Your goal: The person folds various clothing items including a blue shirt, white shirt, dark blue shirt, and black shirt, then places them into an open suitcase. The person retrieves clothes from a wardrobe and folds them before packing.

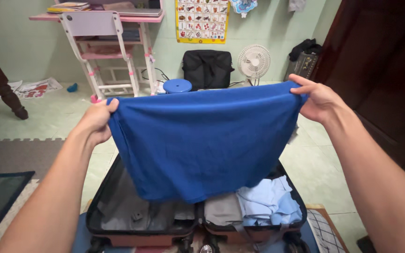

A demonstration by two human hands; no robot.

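Head view, looking down over both forearms. Left hand (pixel 94 122) and right hand (pixel 317 99) each pinch an upper corner of a blue cloth (pixel 202 140), the grip of each clamped on the fabric, which hangs spread out flat between them. Cloth is held in the air above an open suitcase (pixel 104 206) lying on the floor; its lower edge overlaps the case's middle hinge. Left half of the case shows bare grey lining; right half holds folded light-blue clothes (pixel 270 201) and a grey garment (pixel 221 211). Beyond stand a blue stool (pixel 177 85), black bag (pixel 208 68) and small white fan (pixel 254 61)
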